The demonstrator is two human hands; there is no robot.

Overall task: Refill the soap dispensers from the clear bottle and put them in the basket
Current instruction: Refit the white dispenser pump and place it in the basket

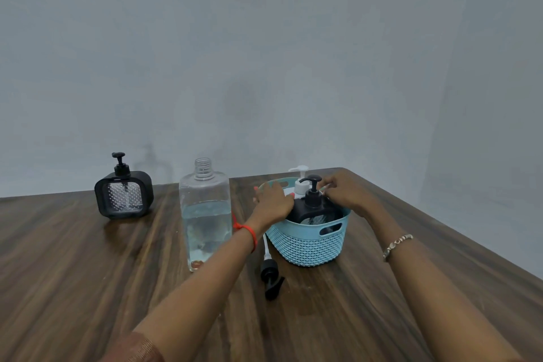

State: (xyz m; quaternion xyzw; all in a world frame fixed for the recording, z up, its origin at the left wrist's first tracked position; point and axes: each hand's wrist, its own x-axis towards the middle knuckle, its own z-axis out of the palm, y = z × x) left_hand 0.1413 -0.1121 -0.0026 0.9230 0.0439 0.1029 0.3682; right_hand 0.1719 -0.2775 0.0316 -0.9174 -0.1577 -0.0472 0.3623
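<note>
Right hand (346, 194) curls round the black dispenser (311, 209), now in the basket (308, 244) beside a white one (299, 182). Left hand (273, 203) lies against it, grip unclear. Seemingly left: the other dispenser (123, 195), standing beyond the bottle (205, 214).

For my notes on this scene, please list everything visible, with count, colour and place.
table: 1, brown wood.
clear bottle: 1, transparent, uncapped, table centre.
basket: 1, light blue, right of bottle.
square dispenser: 1, black, table's far left.
basket dispenser: 1, black, inside basket.
white dispenser: 1, white, inside basket, behind.
loose pump: 1, black, white tube, lying before basket.
left hand: 1, at basket dispenser's left side.
right hand: 1, grips its right side.
</note>
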